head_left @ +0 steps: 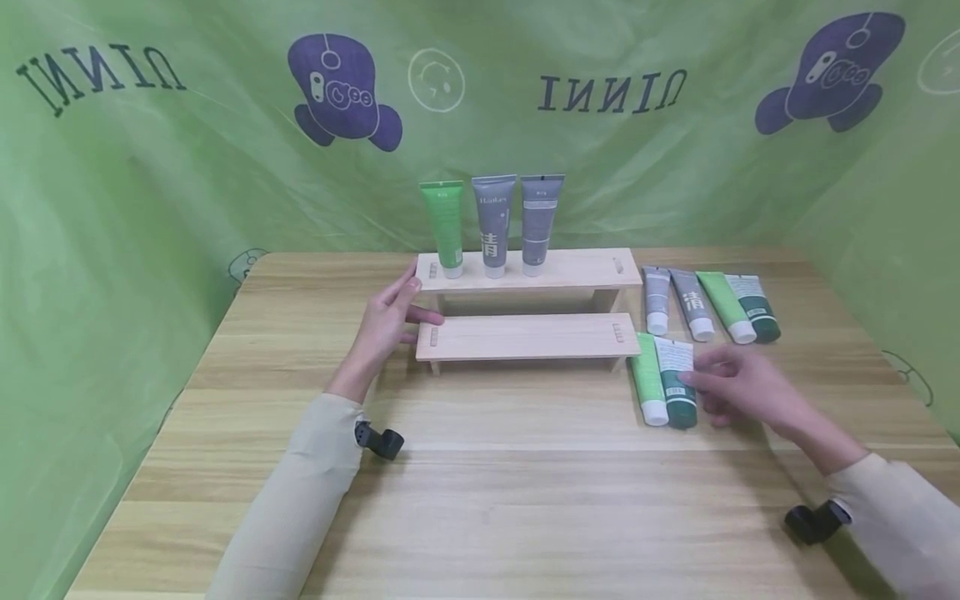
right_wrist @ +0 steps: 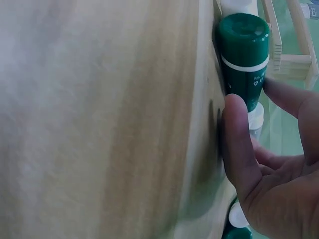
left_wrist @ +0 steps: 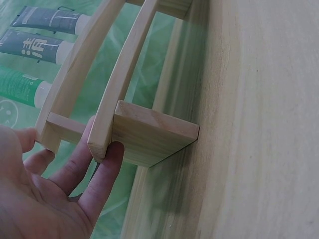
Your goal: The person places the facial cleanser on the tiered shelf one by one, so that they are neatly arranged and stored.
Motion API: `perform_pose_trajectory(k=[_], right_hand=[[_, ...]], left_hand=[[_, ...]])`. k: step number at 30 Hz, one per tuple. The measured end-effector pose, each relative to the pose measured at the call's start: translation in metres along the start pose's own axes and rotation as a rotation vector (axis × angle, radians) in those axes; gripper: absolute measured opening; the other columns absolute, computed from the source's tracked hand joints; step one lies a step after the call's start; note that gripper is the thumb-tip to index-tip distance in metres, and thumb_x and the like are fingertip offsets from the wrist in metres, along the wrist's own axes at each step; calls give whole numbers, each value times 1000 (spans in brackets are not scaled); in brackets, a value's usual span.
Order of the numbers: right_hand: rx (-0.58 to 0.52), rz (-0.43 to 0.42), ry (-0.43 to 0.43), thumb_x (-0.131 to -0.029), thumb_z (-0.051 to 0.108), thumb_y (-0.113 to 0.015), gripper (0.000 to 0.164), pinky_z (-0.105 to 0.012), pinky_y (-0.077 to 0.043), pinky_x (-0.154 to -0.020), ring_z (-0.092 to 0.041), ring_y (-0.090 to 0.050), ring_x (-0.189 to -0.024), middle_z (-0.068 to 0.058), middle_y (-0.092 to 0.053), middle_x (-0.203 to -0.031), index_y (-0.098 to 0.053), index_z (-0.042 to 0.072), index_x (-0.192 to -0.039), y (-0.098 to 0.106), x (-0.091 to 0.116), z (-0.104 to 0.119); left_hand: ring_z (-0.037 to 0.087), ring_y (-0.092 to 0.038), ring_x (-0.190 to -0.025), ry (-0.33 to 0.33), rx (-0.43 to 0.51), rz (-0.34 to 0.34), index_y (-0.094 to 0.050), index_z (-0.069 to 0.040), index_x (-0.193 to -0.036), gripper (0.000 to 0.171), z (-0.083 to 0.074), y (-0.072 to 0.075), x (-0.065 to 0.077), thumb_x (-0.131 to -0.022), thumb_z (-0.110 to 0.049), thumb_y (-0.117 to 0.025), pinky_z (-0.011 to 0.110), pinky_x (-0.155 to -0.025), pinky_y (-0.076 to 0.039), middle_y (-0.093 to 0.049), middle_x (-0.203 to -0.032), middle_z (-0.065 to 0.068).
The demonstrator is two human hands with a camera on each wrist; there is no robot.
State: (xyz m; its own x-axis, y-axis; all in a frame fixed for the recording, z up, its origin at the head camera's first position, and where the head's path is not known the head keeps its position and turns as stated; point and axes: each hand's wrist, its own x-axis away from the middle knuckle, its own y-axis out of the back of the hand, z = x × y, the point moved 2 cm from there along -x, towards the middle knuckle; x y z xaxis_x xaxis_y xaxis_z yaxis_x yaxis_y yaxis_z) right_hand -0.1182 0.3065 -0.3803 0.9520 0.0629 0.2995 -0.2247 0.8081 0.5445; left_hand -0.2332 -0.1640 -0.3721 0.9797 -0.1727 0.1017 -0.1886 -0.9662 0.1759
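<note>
A two-tier wooden stand [head_left: 528, 337] is on the table. My left hand [head_left: 382, 325] holds its left end; in the left wrist view, the fingers [left_wrist: 107, 177] touch the ends of both boards. On the upper board stand a green tube [head_left: 446, 218], a grey-blue tube [head_left: 494, 221] and another grey-blue tube [head_left: 539, 218], caps down. At the stand's right, my right hand [head_left: 742, 387] pinches a white-and-green tube [head_left: 677, 379] lying flat, its dark green cap [right_wrist: 244, 37] toward me. A light green tube [head_left: 648, 375] lies close beside it.
Behind the right hand lie a grey-blue tube [head_left: 657, 292], a second grey-blue tube [head_left: 690, 302], a light green tube [head_left: 723, 302] and a white-and-green tube [head_left: 750, 302]. A green printed curtain [head_left: 480, 50] hangs behind the wooden table [head_left: 495, 517].
</note>
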Motion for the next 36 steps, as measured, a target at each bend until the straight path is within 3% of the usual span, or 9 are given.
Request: perform_pose_trajectory(k=[6,12,16,22,26,30,36], right_hand=[[136,40,-29,-95,41,-70,47,-36,-59,-54,-23,-63,-59,-9,-60,-71,-61,-4,-104,1,-5,2],[236,53,-44,-93,51,-68,49,-33,-53,-52,-22,-60,-57,-6,-58,-66,-60,3,-87,0,-9,8],[254,51,-43,-92,54,-68,51,-32,-51,-51,-22,-58,-57,-6,-59,-65,-59,4,-86,-4,-11,12],[227,31,-38,-91,50,-71,49,-32,-53,-53,-21,-60,-61,-6,-61,-68,-60,2,-87,-7,-12,13],[178,21,-27,-91,44,-73,46,-33,-58,-57,-22,-64,-65,-8,-65,-72,-61,0,-89,-7,-12,10],[100,14,-34,-90,38,-76,44,-35,-61,-61,-22,-67,-69,-9,-67,-76,-61,-3,-94,-7,-12,6],[95,-6,-37,-90,38,-77,51,-34,-60,-61,-21,-66,-70,-8,-68,-81,-60,-8,-106,-5,-10,4]], left_hand=[[27,-72,-97,-7,-9,-5,-30,-46,-155,53,0,0,0,-104,-56,-42,48,-81,-59,-74,-104,14],[26,-71,-97,-10,-21,-13,-30,-47,-154,53,-1,0,0,-104,-57,-41,48,-82,-58,-75,-98,13],[27,-72,-96,-15,-9,-13,-31,-44,-156,54,0,1,0,-104,-55,-42,49,-82,-58,-75,-98,14],[26,-71,-97,-8,-2,2,-32,-50,-152,50,1,-1,0,-103,-57,-42,49,-85,-58,-74,-103,16],[27,-71,-97,-15,2,6,-29,-45,-155,55,2,-1,-1,-104,-56,-42,50,-84,-58,-74,-103,16],[26,-72,-96,-22,2,1,-29,-40,-157,57,1,-1,-1,-104,-55,-42,50,-83,-59,-75,-98,15],[25,-72,-96,-12,-2,-7,-31,-43,-156,53,1,0,-1,-105,-52,-42,52,-84,-58,-76,-93,14]])
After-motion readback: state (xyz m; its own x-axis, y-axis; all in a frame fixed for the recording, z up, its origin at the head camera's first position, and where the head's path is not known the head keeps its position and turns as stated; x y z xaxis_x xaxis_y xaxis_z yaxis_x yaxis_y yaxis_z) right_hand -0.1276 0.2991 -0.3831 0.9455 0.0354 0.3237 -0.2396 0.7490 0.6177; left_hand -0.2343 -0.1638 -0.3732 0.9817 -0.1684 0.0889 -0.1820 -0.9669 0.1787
